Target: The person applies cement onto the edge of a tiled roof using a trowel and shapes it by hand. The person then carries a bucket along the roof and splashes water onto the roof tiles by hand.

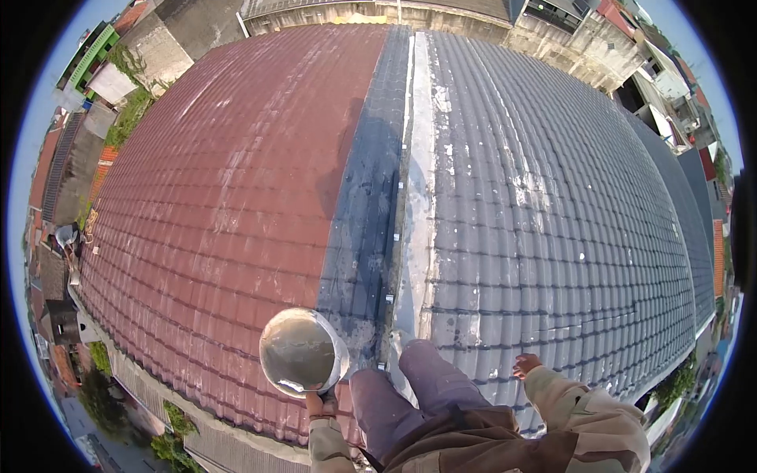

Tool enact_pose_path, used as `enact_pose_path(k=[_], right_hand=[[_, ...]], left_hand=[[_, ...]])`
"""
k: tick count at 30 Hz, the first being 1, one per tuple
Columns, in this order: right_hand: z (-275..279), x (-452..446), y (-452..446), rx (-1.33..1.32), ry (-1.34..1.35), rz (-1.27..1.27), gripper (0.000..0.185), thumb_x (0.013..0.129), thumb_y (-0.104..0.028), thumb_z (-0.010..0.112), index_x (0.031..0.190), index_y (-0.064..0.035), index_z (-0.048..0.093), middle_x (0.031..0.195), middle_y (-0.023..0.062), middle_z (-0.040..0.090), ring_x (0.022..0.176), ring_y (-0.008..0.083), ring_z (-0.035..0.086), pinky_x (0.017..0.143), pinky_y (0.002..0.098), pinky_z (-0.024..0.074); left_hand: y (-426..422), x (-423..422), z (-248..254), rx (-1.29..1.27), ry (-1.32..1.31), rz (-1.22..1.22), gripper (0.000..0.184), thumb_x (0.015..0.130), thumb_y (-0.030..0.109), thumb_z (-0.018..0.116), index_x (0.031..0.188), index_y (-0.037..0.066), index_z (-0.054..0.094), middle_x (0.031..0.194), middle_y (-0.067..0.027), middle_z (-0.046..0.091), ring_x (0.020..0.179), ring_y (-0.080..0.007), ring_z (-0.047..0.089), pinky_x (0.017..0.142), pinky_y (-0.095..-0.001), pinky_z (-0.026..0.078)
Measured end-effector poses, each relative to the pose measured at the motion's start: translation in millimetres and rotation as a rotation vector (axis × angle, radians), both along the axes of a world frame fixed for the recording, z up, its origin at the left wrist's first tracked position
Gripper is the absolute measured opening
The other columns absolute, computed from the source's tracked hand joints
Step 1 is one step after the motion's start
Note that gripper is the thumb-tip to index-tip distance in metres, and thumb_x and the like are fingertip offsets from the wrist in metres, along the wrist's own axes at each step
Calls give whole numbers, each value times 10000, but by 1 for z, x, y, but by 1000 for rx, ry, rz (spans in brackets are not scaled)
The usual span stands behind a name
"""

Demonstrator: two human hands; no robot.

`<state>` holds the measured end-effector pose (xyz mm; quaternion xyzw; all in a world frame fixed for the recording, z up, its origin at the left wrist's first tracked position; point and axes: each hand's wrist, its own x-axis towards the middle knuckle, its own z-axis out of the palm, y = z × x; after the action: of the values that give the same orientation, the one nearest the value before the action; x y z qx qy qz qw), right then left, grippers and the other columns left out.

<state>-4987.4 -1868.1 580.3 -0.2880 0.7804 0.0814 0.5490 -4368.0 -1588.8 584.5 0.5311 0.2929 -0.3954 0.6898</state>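
Note:
My left hand (pixel 322 402) is closed at the near edge of a round, pale bucket (pixel 341 356), with its fingers partly hidden by the bucket. The bucket is beside my left knee, over the red roof tiles (pixel 236 260). Its inside looks grey and smeared; I cannot tell how much is in it. My right hand (pixel 527 365) hangs free above the dark grey tiles (pixel 544 292), its fingers loosely apart with nothing in them. My knees are bent on either side of the lower end of the gutter strip.
A narrow gutter channel (pixel 397 213) with small metal clips runs up the roof ahead of me. Along it lies a pale, whitish strip (pixel 423 142), and on its left a blue-grey band of tiles (pixel 367 165). The roof's edge (pixel 197 414) drops off at lower left, with houses beyond.

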Motion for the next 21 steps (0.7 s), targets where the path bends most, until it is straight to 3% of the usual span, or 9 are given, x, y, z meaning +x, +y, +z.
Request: enact_pose_path(k=[2, 3, 5, 6, 9, 14, 18, 20, 21], right_hand=[[-92, -160, 40, 95, -123, -207, 187, 881, -152, 595, 1010, -57, 692, 907, 180, 705, 759, 340, 695, 594, 555, 520], [-83, -194, 39, 214, -115, -405, 285, 886, -231, 568, 1049, -20, 670, 917, 210, 682, 759, 402, 679, 582, 614, 499], [-11, -265, 43, -32, -326, -945, 156, 853, -175, 563, 806, -47, 639, 750, 255, 628, 621, 430, 581, 542, 664, 453], [15, -275, 33, -41, -139, -845, 147, 853, -165, 565, 830, -41, 640, 780, 257, 630, 646, 436, 589, 562, 661, 462], [103, -259, 2, -35, 122, -764, 141, 854, -138, 571, 903, -25, 642, 871, 264, 635, 724, 452, 612, 623, 652, 489], [136, -263, -24, 41, 225, -685, 202, 856, -91, 582, 1024, 1, 645, 1023, 275, 643, 852, 480, 649, 725, 636, 535], [109, -250, -61, 107, 240, -294, 256, 858, -84, 603, 1088, 17, 651, 1090, 262, 663, 910, 453, 687, 764, 584, 571], [101, -193, -102, -83, 359, 539, 254, 861, -124, 633, 1072, 16, 659, 1042, 223, 693, 872, 366, 716, 721, 498, 590], [92, -158, -127, -226, 385, 732, 257, 862, -144, 648, 1063, 16, 662, 1019, 203, 708, 853, 322, 731, 700, 455, 599]], left_hand=[[-30, 8, 33, -41, 18, 38, 312, 811, 25, 580, 1106, -57, 642, 1145, -166, 676, 1013, -316, 669, 911, -419, 579], [-39, 8, 43, -97, 20, 74, 290, 799, 19, 586, 1073, -56, 645, 1130, -154, 679, 989, -310, 671, 890, -424, 581], [-10, 39, -13, -33, -19, -4, 331, 804, 5, 574, 1126, -59, 616, 1160, -158, 667, 1008, -325, 670, 910, -445, 585], [3, 47, -34, 40, -53, -88, 375, 808, -10, 561, 1179, -61, 588, 1190, -161, 655, 1026, -340, 669, 929, -466, 589], [-69, 30, 34, -119, 38, 142, 414, 814, -35, 561, 1227, -31, 567, 1188, -160, 658, 1042, -345, 668, 917, -459, 604], [-100, 33, 34, -105, 126, 123, 409, 800, -40, 577, 1208, -16, 589, 1170, -161, 671, 1026, -332, 678, 901, -432, 611], [-122, 32, 4, -223, 181, 73, 342, 798, -33, 570, 1136, -48, 618, 1166, -162, 671, 1022, -317, 679, 897, -409, 608], [-140, 23, 2, -218, 139, 54, 309, 802, -26, 562, 1103, -72, 617, 1143, -163, 673, 1018, -304, 678, 918, -402, 599], [-148, 20, -3, -135, 99, -20, 281, 811, -13, 562, 1080, -72, 622, 1110, -159, 678, 996, -297, 683, 908, -404, 599]])
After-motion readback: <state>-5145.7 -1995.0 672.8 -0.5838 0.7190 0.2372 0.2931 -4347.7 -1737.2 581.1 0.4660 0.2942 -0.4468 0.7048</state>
